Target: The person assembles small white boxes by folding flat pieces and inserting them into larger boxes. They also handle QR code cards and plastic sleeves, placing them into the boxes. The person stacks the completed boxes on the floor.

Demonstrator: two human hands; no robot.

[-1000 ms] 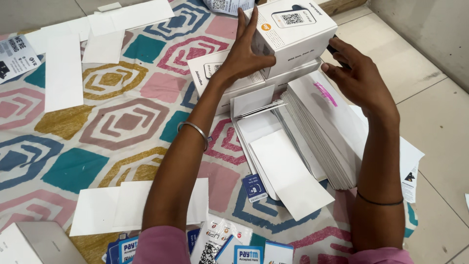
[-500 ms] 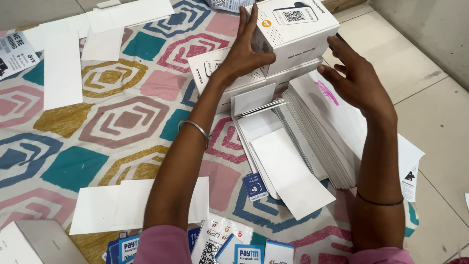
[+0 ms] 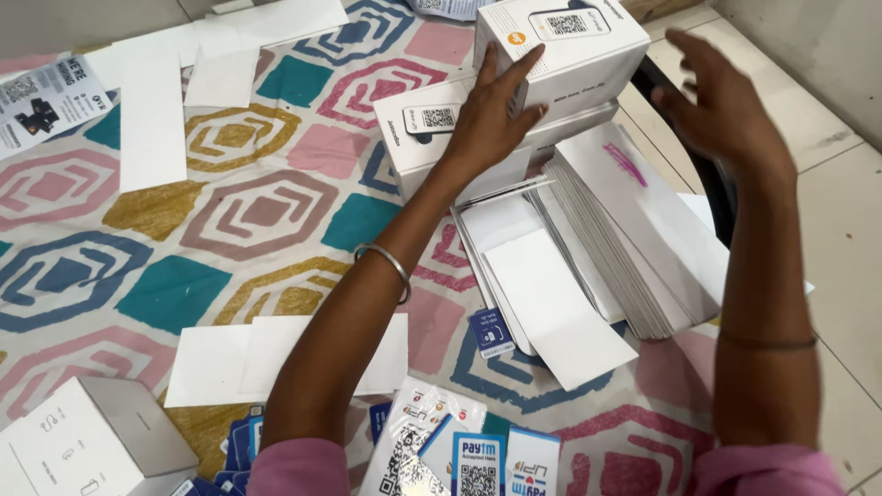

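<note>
On the patterned cloth mat (image 3: 230,220), woven-looking with pink, teal and mustard hexagons, a smooth white cardboard box (image 3: 560,50) sits at an angle on top of a flatter white box (image 3: 432,138). The left hand (image 3: 491,119) lies flat against the near side of the upper box, fingers spread and not closed around it, while the right hand (image 3: 726,106) hovers open just to the right, its grip holding nothing. Beside the boxes, a thick stack of thin white envelopes (image 3: 634,239) leans like a fan, with loose matte white paper sheets (image 3: 551,312) in front.
</note>
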